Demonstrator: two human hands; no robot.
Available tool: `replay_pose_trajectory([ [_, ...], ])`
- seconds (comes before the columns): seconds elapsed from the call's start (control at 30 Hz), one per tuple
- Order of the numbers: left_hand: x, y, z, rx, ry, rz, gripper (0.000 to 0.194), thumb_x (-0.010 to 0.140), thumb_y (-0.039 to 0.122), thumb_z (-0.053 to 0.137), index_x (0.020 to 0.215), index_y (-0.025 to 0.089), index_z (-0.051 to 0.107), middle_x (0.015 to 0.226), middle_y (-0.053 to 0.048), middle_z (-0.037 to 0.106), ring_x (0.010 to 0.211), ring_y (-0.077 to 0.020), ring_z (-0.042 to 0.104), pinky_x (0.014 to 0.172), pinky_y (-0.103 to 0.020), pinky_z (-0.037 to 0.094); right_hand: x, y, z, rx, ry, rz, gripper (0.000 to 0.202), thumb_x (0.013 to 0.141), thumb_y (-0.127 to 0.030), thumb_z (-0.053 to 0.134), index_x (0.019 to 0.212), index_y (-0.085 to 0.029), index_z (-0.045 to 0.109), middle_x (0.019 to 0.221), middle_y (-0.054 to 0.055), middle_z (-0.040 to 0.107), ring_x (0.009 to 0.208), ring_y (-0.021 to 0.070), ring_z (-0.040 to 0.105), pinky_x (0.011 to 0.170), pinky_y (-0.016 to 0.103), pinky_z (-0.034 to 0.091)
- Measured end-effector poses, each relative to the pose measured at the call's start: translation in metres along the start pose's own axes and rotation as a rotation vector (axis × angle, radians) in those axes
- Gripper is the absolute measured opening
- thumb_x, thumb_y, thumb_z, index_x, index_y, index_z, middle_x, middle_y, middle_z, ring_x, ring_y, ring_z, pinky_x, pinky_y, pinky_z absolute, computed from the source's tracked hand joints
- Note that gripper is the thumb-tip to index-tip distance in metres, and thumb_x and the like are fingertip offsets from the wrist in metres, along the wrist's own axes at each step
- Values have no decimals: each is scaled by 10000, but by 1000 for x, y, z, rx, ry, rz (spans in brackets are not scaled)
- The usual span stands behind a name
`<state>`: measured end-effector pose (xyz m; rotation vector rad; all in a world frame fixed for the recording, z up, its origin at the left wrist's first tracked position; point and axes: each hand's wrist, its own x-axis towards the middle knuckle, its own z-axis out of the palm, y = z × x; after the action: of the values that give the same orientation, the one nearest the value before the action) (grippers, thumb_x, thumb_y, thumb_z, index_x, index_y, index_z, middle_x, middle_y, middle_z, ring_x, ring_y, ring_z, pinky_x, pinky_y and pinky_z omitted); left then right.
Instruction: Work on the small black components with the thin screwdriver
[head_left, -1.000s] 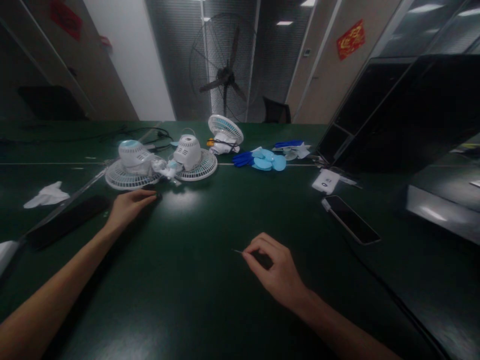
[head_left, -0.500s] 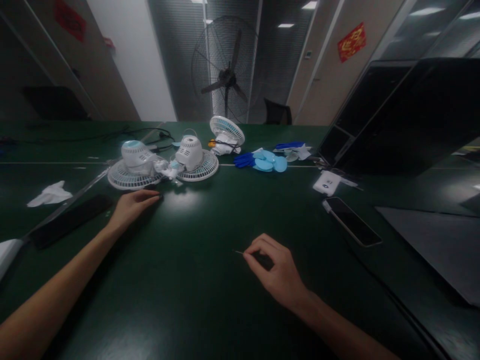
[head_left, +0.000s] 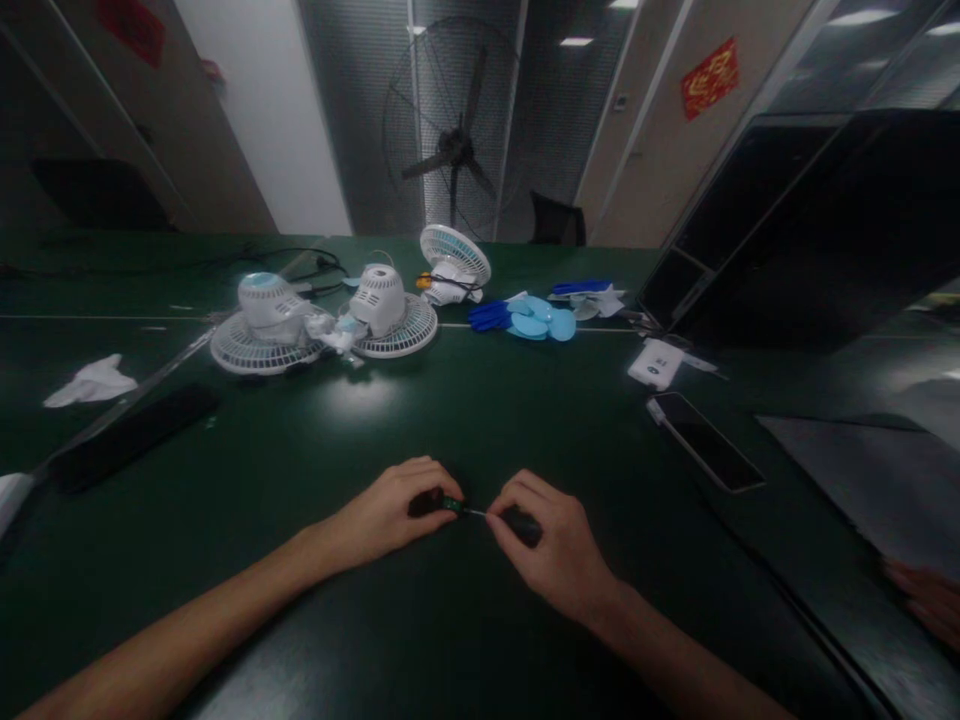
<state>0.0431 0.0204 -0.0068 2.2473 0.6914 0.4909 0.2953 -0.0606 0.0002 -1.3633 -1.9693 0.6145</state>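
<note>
Fingers (head_left: 433, 521) of left hand (head_left: 394, 509) grip green piece (head_left: 452, 504); right hand (head_left: 564, 548) pinches metal rod (head_left: 476, 513). Red poster (head_left: 710, 79): gold writing, unreadable from here.

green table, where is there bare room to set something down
Bare: the green table between the right hand and the light-blue fan blades, and its near patch between the left forearm and right forearm. The far side, left of the blades, is crowded with white fans; the right holds a phone and dark cable.
</note>
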Motion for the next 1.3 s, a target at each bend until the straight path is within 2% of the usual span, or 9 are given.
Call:
replay_pose_trajectory([
  [0.2, -3, 0, -4, -14, -11, 9, 165, 995, 236, 689, 1158, 211, 698, 1104, -55, 688, 984, -191, 638, 855, -315, 510, 0, -1, 0, -23, -13, 11, 81, 950, -191, 646, 899, -221, 702, 941, 24, 672, 771, 173, 649, 699, 298, 497],
  [0.53, -3, 1, -2, -8, -33, 64, 174, 1005, 263, 701, 1174, 222, 695, 1101, -43, 709, 1046, -202, 636, 936, -342, 471, 1, -2, 1, -36, -42, -14, 81, 949, -160, 654, 910, -217, 697, 947, 17, 669, 776, 167, 652, 683, 294, 480],
  [0.73, -2, 0, 0, -16, -28, 72, 171, 1004, 277, 703, 1166, 221, 699, 1068, -44, 704, 1019, -200, 640, 917, -335, 479, 2, -2, 3, 58, -44, -32, 85, 981, -168, 648, 937, -215, 702, 959, 27, 666, 831, 178, 663, 742, 304, 501],
  [0.97, -3, 2, 5, -43, -18, 22, 362, 975, 291, 736, 1317, 234, 635, 1090, -64, 678, 1009, -208, 644, 871, -329, 513, 1, -4, 6, 74, -36, -64, 77, 989, -177, 649, 962, -226, 703, 976, 24, 669, 837, 174, 671, 763, 304, 506],
  [1.23, -3, 15, -2, 11, -69, 85, 395, 931, 203, 718, 1315, 234, 631, 1164, -84, 665, 1100, -246, 601, 997, -407, 491, 2, -3, 2, 59, 23, -37, 84, 987, -181, 632, 936, -218, 687, 953, 27, 663, 822, 178, 660, 730, 308, 503],
  [1.3, -4, 16, -3, 21, -85, 96, 338, 941, 196, 699, 1272, 230, 642, 1180, -85, 660, 1115, -246, 599, 1025, -417, 482, 1, -2, 2, 54, 26, -30, 76, 985, -178, 637, 942, -218, 684, 955, 25, 661, 827, 178, 657, 734, 307, 503],
])
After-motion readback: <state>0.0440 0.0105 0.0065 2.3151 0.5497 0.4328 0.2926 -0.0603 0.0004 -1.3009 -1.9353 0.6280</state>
